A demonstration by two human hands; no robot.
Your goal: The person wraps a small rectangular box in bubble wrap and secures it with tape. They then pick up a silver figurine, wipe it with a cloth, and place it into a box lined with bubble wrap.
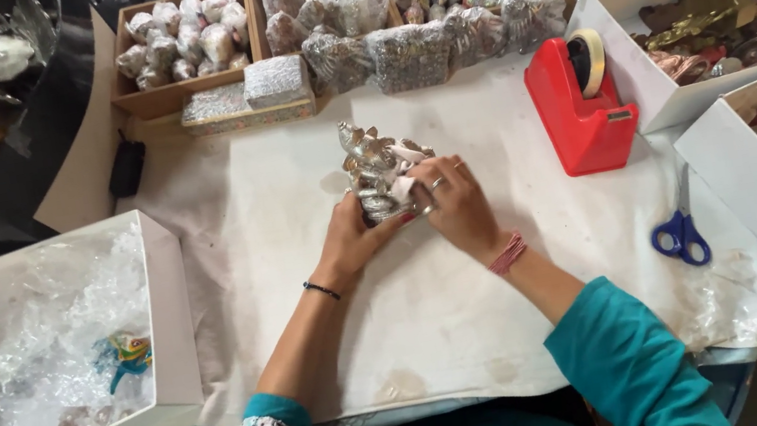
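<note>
Now both hands are wrapped around a small silvery figurine [380, 174] at the middle of the cloth-covered tabletop [435, 315] — the left hand [354, 237] cups its near side, the right hand [454, 203] closes over its right flank, fingers curled tight. To the right stands a red tape dispenser [579, 115], with blue-handled scissors [681, 236] nearer the edge. Behind, wrapped bundles [414, 53] crowd the cardboard boxes — and a white box of clear wrap [44, 337] sits at left.
</note>
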